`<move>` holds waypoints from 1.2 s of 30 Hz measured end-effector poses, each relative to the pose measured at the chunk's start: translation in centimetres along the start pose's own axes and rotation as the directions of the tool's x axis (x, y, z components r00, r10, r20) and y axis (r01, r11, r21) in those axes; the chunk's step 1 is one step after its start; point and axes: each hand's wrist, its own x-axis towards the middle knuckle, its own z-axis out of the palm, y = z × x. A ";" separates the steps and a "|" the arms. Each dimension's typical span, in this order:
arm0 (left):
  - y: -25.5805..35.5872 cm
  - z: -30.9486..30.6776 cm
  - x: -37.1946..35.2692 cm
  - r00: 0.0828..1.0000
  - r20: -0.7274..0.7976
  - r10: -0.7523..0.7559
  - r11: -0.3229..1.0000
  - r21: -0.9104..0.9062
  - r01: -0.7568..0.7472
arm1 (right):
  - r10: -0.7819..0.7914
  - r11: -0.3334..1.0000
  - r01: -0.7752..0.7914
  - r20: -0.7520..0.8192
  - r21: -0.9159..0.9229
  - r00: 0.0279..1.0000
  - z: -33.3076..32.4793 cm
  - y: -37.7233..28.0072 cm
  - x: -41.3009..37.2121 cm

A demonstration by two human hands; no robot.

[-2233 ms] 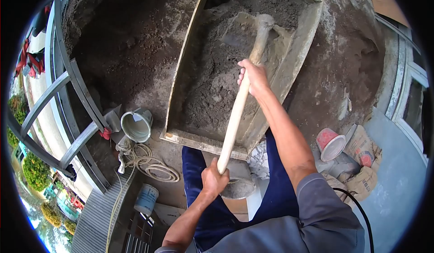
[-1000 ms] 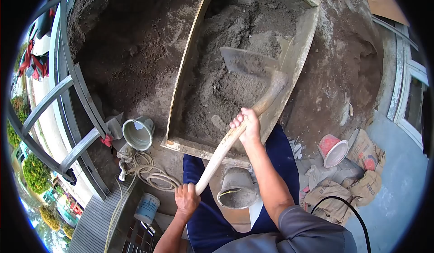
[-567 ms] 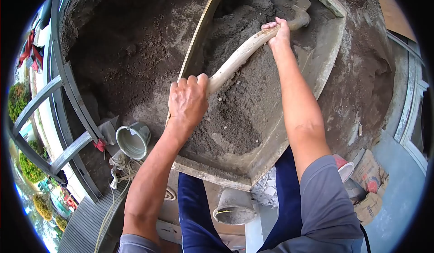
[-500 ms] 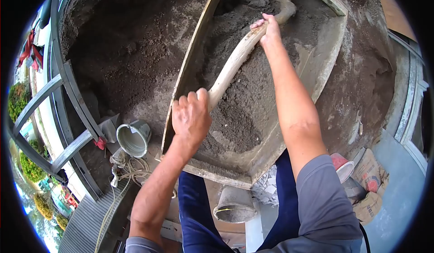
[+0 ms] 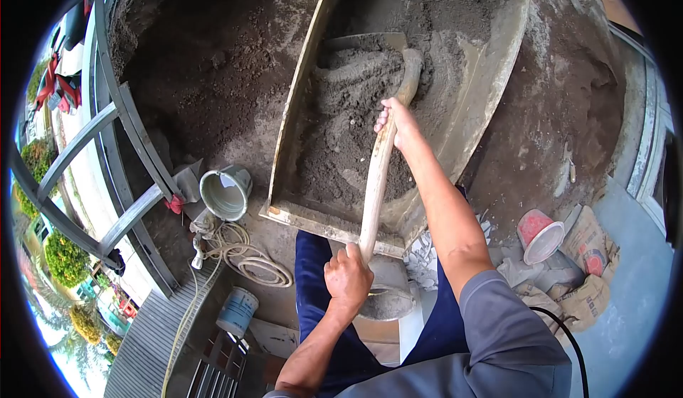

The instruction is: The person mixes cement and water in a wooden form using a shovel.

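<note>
My left hand (image 5: 348, 278) is closed round the lower end of a hoe's pale wooden handle (image 5: 377, 184), just outside the near edge of a mixing trough. Farther up the same handle, my right hand (image 5: 400, 124) grips it close to the curved neck. The hoe's blade (image 5: 366, 40) sits in grey wet mortar (image 5: 334, 152), partly covered by it. Wooden-looking walls form the trough (image 5: 290, 113), which narrows toward me. Mortar is heaped along its left and middle.
A mortar-stained bucket (image 5: 391, 291) stands between my legs. To the left are a grey bucket (image 5: 226, 192), a coiled hose (image 5: 263, 270), a white-and-blue pail (image 5: 238, 311) and a metal frame (image 5: 135, 204). On the right lie a red bucket (image 5: 535, 229) and cement bags (image 5: 589, 241).
Both hands have pulled the hoe back toward me, and the handle now stands more upright in view. Its blade has come nearer, dragging mortar along. The head view has shifted slightly.
</note>
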 end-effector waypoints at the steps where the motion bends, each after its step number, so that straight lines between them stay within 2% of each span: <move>1: -1.4 -0.1 -1.4 1.000 0.004 0.003 0.999 -0.046 -0.003 | -0.018 1.000 0.018 -0.048 -0.008 0.999 0.0 1.9 -2.0; 5: -11.3 -0.7 -8.6 0.999 0.019 -0.032 0.982 -0.185 0.035 | -0.058 0.998 0.058 -0.170 -0.005 0.984 3.4 8.8 -11.8; 8: -19.9 0.1 -13.5 0.995 0.101 -0.004 0.952 -0.304 0.035 | -0.166 0.985 0.155 -0.163 -0.083 0.973 5.4 14.8 -19.1; 9: -22.1 0.1 -15.8 0.989 0.149 0.010 0.937 -0.346 0.043 | -0.157 0.982 0.142 -0.128 -0.124 0.979 5.8 16.1 -21.6; 11: -24.0 -1.8 -17.2 0.980 0.195 0.030 0.908 -0.415 0.055 | -0.170 0.974 0.149 -0.115 -0.172 0.979 6.4 18.2 -25.0; 13: -24.7 -5.6 -20.5 0.960 0.278 0.036 0.897 -0.433 0.091 | -0.169 0.970 0.133 -0.169 -0.205 0.971 8.0 17.8 -29.0; 15: -23.3 -10.6 -22.7 0.936 0.347 0.060 0.899 -0.426 0.100 | -0.171 0.964 0.120 -0.208 -0.238 0.963 8.9 17.1 -32.0; 18: -18.5 -14.8 -23.0 0.862 0.506 -0.023 0.903 -0.360 0.236 | -0.071 0.973 0.000 -0.300 -0.231 0.951 8.4 15.6 -31.3; 19: -16.2 -15.0 -20.6 0.844 0.534 -0.043 0.901 -0.344 0.264 | -0.061 0.974 -0.012 -0.310 -0.227 0.949 7.1 14.5 -28.1; 20: -13.6 -14.1 -16.5 0.863 0.505 -0.036 0.909 -0.341 0.238 | -0.072 0.965 -0.014 -0.315 -0.264 0.946 5.6 13.0 -24.2; 21: -10.9 -13.3 -12.8 0.871 0.490 -0.041 0.915 -0.332 0.230 | -0.065 0.976 -0.024 -0.389 -0.219 0.919 3.5 11.5 -19.3; 22: -8.2 -12.3 -9.4 0.883 0.467 -0.043 0.916 -0.334 0.221 | -0.016 0.974 -0.077 -0.400 -0.215 0.916 1.3 9.7 -14.9; 23: -6.2 -11.6 -7.4 0.893 0.447 -0.048 0.919 -0.330 0.215 | -0.007 0.975 -0.080 -0.387 -0.209 0.922 -0.2 8.5 -11.9; 25: -3.9 -9.9 -8.0 0.884 0.461 -0.080 0.907 -0.334 0.257 | -0.030 0.954 -0.091 -0.392 -0.286 0.919 -0.8 6.6 -10.3; 27: -3.0 -7.3 -7.8 0.891 0.446 -0.087 0.885 -0.376 0.275 | -0.153 0.921 0.018 -0.321 -0.388 0.935 0.0 4.8 -11.6; 29: -2.2 -4.8 -9.0 0.924 0.380 -0.043 0.809 -0.529 0.255 | -0.257 0.883 0.090 -0.313 -0.461 0.914 2.7 1.1 -15.1; 30: -1.1 -4.2 -8.6 0.921 0.388 -0.016 0.786 -0.565 0.251 | -0.343 0.858 0.221 -0.197 -0.464 0.918 3.7 -1.4 -17.0; 31: 0.5 -3.9 -7.4 0.927 0.374 0.019 0.783 -0.582 0.218 | -0.381 0.821 0.246 -0.173 -0.515 0.908 4.3 -4.4 -17.3; 32: 2.6 -3.4 -5.4 0.939 0.343 0.034 0.778 -0.599 0.191 | -0.473 0.766 0.302 -0.179 -0.568 0.862 5.7 -7.9 -17.6; 34: 7.4 -3.6 0.8 0.956 0.273 0.110 0.754 -0.650 0.099 | -0.552 0.681 0.374 -0.106 -0.629 0.827 7.2 -15.6 -16.1; 36: 12.2 -7.0 6.6 0.970 0.181 0.163 0.698 -0.715 0.016 | -0.509 0.682 0.378 -0.035 -0.626 0.860 6.9 -23.2 -11.2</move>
